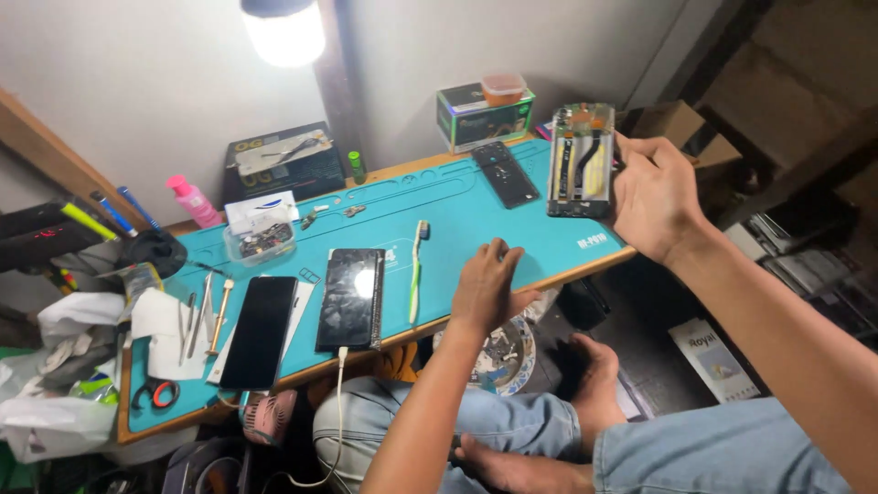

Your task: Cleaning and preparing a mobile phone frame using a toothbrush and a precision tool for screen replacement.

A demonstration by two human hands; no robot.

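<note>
Low against a pale wall sits a wooden bench covered by a teal work mat (pixel 439 197), lit by a bright lamp (pixel 283 32) above. The person sits cross-legged in front of it, in jeans, bare feet tucked under.

Their right hand (pixel 657 197) is raised over the far right corner of the mat, fingers and thumb pinched on the right edge of an opened phone frame (pixel 580 160), which stands upright and shows its inner side, with a yellowish board and a dark cable running down it. Just left of that grip, lying flat on the mat, is a dark phone back (pixel 506 174), and behind it a green box (pixel 483 116) with a small orange-lidded tub on top.

The left hand (pixel 487 288) rests palm down on the near edge of the mat, fingers loosely spread, holding nothing. Just to its left lies a green-handled toothbrush (pixel 416 270), and beyond that a black phone with a glossy screen (pixel 351 297), a white cable running from its lower end. Further left again lies a second black phone (pixel 256 331), then tweezers and a screwdriver (pixel 206 320) on white paper. Scissors with red and black handles (pixel 155 393) lie at the near left corner. A clear parts tub (pixel 261 240) and a pink bottle (pixel 194 201) stand toward the back.
</note>
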